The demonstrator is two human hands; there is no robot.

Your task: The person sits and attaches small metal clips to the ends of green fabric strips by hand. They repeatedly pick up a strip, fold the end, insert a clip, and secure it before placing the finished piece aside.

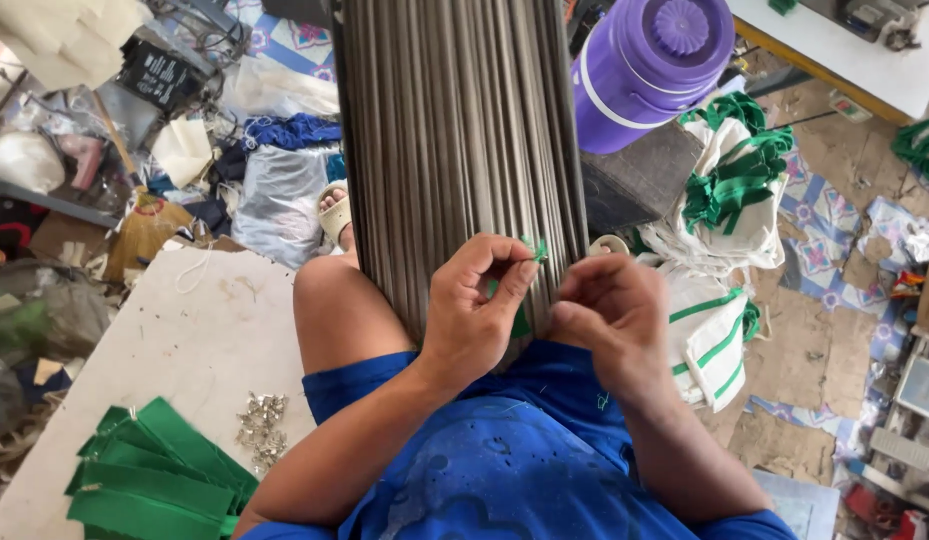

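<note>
Strips (154,470): green pile on your desk (184,330), far left, beside metal clips (261,428).
Left hand (474,310): your fingers pinch a green scrap (533,248) against the rods (454,140).
Rods: long axis runs away from you.
Right hand (609,315): curled shut, just right of the scrap, slightly farther.

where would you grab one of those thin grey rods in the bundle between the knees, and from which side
Probably at the near end, just above the lap, where the left hand and right hand already work. The grey rods stand packed side by side, so only the near face of the bundle is free. Come from the front and pinch one rod between thumb and fingertip, the way the left hand pinches the green scrap.
</note>
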